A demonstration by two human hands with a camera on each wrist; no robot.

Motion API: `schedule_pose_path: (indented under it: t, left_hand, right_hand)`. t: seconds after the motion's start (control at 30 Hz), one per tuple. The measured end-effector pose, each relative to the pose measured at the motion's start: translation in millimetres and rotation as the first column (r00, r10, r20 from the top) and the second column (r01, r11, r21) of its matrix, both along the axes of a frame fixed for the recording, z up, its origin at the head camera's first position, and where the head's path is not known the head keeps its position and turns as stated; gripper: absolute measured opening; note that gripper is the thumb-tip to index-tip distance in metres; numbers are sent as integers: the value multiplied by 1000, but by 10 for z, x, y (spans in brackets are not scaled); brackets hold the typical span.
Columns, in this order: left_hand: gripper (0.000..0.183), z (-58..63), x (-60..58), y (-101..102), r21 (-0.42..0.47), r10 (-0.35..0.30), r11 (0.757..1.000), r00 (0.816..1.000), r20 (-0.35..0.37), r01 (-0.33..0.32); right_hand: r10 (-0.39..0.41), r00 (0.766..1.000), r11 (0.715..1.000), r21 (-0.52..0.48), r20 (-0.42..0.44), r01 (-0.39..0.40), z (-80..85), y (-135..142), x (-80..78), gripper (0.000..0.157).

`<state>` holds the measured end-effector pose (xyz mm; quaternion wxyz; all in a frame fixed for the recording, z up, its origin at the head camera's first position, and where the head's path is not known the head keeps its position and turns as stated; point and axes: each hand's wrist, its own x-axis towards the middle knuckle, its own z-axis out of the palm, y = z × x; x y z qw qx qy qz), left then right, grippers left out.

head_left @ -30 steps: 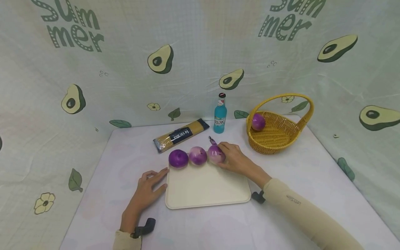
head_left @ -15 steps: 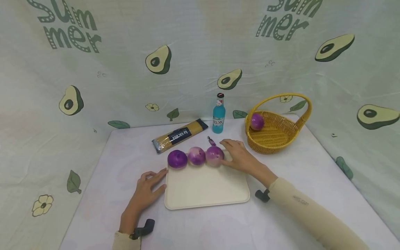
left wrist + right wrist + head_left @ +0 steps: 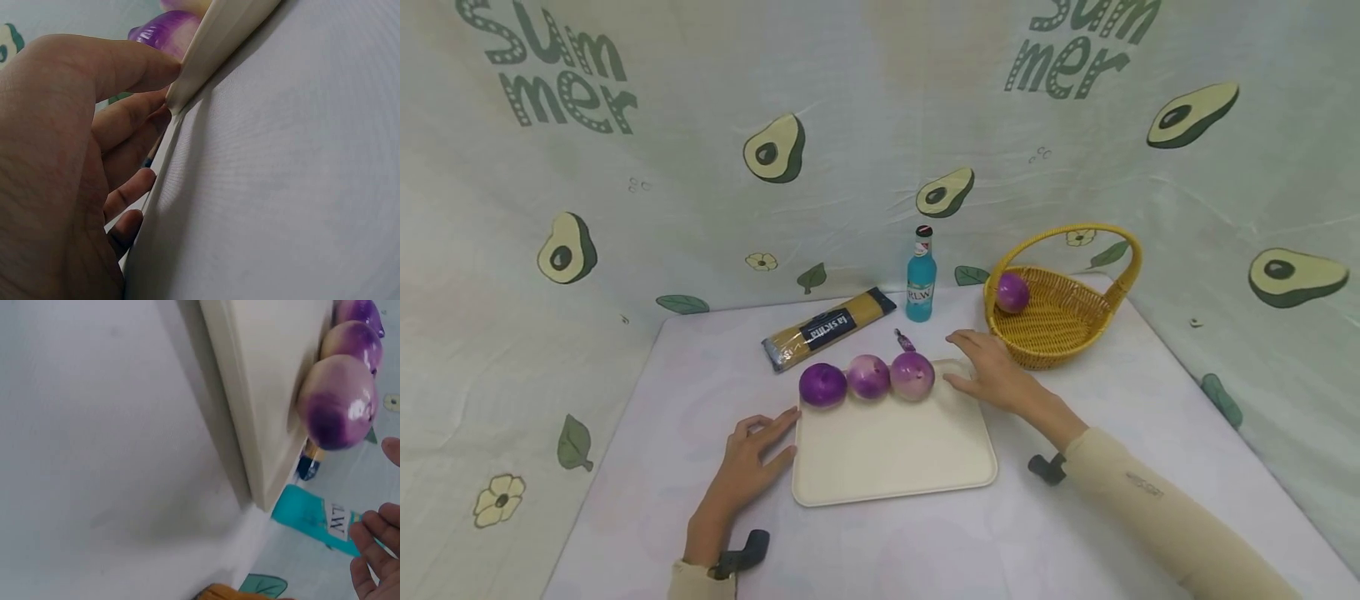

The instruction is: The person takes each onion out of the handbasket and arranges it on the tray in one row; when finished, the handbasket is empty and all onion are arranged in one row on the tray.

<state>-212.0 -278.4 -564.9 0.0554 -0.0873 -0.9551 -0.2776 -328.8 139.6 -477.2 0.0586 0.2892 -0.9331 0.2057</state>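
A cream tray point(image 3: 895, 454) lies on the table, with three glossy purple-and-white onions in a row along its far edge: a dark one point(image 3: 823, 386), a paler middle one point(image 3: 868, 377) and a right one point(image 3: 912, 376). With thumb and fingertips, my left hand point(image 3: 748, 467) touches the tray's left edge; the left wrist view shows the fingers along its rim point(image 3: 194, 69). My right hand point(image 3: 1000, 375), fingers spread and holding nothing, hovers by the tray's far right corner. A gap separates it from the right onion point(image 3: 337, 403) in the right wrist view.
A yellow wicker basket point(image 3: 1048, 333) with one purple onion point(image 3: 1012, 293) inside stands right of my right hand. Behind the tray are a spaghetti pack point(image 3: 829, 329), a blue bottle point(image 3: 921, 279) and a small purple-wrapped item point(image 3: 905, 340). A printed cloth hangs behind.
My right hand has let go of the right onion and drawn away to the right, toward the basket. The left hand stays at the tray's edge. The head view shifts slightly.
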Motion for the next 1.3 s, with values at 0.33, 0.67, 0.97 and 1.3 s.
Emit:
schedule_pose_path:
  t: [0.33, 0.67, 0.97, 1.3]
  left_hand:
    - [55, 2, 4, 16, 6, -4, 1000, 1000, -17, 4]
    - [55, 1, 5, 26, -9, 6, 1000, 1000, -5, -6]
    - [55, 8, 10, 35, -10, 14, 1000, 1000, -5, -14]
    - [55, 24, 10, 38, -1, 15, 1000, 1000, -13, -15]
  right_hand:
    - [-59, 998, 998, -17, -17, 58, 97, 221, -51, 60]
    - [-104, 994, 993, -58, -26, 102, 87, 449, -175, 60]
    - [-134, 990, 989, -71, -51, 130, 83, 607, -293, 52]
    - [-196, 980, 980, -36, 15, 197, 115, 746, -429, 58]
